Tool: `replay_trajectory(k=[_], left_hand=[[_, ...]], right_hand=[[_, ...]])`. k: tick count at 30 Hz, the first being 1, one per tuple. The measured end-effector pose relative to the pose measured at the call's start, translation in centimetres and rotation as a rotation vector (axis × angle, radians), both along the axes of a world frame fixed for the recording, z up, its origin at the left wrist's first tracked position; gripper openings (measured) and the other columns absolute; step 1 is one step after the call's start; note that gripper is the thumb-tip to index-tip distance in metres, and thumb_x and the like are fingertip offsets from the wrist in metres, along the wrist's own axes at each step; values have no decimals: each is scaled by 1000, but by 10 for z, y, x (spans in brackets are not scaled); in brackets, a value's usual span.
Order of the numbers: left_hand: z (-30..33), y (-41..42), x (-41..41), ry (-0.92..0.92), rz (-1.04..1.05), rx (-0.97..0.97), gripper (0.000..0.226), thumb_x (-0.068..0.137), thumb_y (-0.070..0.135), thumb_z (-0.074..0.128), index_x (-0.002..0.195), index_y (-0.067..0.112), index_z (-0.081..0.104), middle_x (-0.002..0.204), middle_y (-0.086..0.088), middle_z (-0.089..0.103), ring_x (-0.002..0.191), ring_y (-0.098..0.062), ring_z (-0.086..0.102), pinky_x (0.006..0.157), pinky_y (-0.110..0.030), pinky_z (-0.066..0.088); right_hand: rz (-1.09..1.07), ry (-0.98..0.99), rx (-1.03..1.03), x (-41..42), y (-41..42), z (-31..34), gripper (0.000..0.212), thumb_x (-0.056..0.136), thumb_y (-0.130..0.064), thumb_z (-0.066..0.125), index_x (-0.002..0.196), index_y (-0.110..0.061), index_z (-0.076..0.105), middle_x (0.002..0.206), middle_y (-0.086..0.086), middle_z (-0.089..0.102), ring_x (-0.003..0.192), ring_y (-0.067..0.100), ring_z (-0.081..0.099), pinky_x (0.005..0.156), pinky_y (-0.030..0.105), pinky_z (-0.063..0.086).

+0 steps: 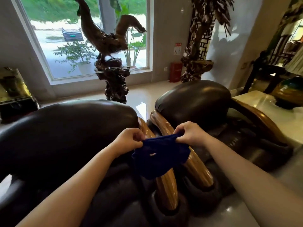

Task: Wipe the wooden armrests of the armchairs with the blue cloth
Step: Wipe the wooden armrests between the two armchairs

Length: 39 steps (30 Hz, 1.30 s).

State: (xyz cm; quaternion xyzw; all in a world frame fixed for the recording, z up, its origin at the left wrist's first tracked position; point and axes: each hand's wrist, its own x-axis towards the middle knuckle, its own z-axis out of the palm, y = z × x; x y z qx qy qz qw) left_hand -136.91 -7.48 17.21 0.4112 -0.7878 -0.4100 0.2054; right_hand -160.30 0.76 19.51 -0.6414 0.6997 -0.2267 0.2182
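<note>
**Cloth stretched above the paired armrests**

Both hands pinch the blue cloth (pixel 159 157) by its top edge, left hand (pixel 129 139) and right hand (pixel 190 134) each in a closed grip. It hangs over two wooden armrests (pixel 195 163), whose long axes run away from the person, between the armchairs (pixel 193 99).

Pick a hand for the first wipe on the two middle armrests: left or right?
Probably right. Both hands pinch the blue cloth's top edge, but the right hand sits directly over the right chair's near armrest, the cloth draped across it. The left hand sits over dark leather.
</note>
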Motion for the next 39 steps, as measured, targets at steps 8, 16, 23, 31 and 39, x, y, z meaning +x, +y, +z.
replay_trajectory(k=[8,16,23,31,39], left_hand=[[-111,-11,-85,-38,255,103,25,69,-3,64,69,22,62,72,-2,66,67,-13,61,68,-33,52],[-233,-50,-130,-116,389,190,22,67,3,64,70,24,62,69,2,66,63,-7,58,61,-20,48],[-326,-153,-148,-129,468,135,27,72,3,66,72,29,59,74,7,64,71,-7,62,60,-12,45],[-383,-201,-171,13,579,76,16,78,-1,61,79,15,63,86,-3,67,83,-12,63,79,-24,53],[-418,-161,-175,-3,707,-221,43,95,24,36,138,23,35,145,11,34,138,-4,26,112,-23,23]], right_hand=[[171,-23,92,-94,-62,-106,16,71,-13,67,77,-28,66,78,-11,64,75,4,61,63,16,47],[198,-56,198,-134,-130,-239,25,75,-11,68,77,-34,59,81,-14,57,76,0,57,58,12,42],[156,-65,122,-140,-229,-341,24,76,-10,67,83,-30,58,85,-16,52,78,0,51,63,9,34],[103,-26,-14,-146,-279,-413,23,75,-6,66,93,-20,63,91,-10,53,86,4,50,71,6,31],[-7,-33,-214,-139,-246,-436,51,88,-36,29,138,-27,33,149,-6,30,141,11,17,118,43,4]])
